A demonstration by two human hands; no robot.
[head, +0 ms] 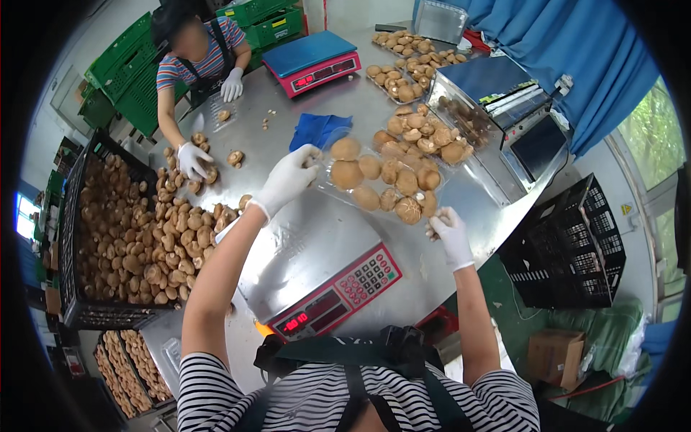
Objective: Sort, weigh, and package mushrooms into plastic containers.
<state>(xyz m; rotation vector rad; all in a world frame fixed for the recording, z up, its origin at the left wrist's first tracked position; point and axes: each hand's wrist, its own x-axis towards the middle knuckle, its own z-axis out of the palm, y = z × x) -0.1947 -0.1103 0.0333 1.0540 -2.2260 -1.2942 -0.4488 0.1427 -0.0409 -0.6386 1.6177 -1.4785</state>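
Observation:
Between my two white-gloved hands is a clear plastic tray (337,195) filled with brown mushrooms (400,181). My left hand (292,175) pinches its left end, and my right hand (449,236) grips the near right corner. The tray hangs above the steel table, just beyond a red-framed digital scale (337,294) with a bare metal pan and a lit display. Behind the held tray, another heap of packed mushrooms (424,132) sits on the table. A blue cloth (319,129) lies past my left hand.
A black crate (121,310) spills loose mushrooms (183,235) onto the table at left. Across stands a co-worker (202,65) in white gloves, one hand on mushrooms. A second scale (310,59), more filled trays (397,83) and a wrapping machine (499,116) stand farther back.

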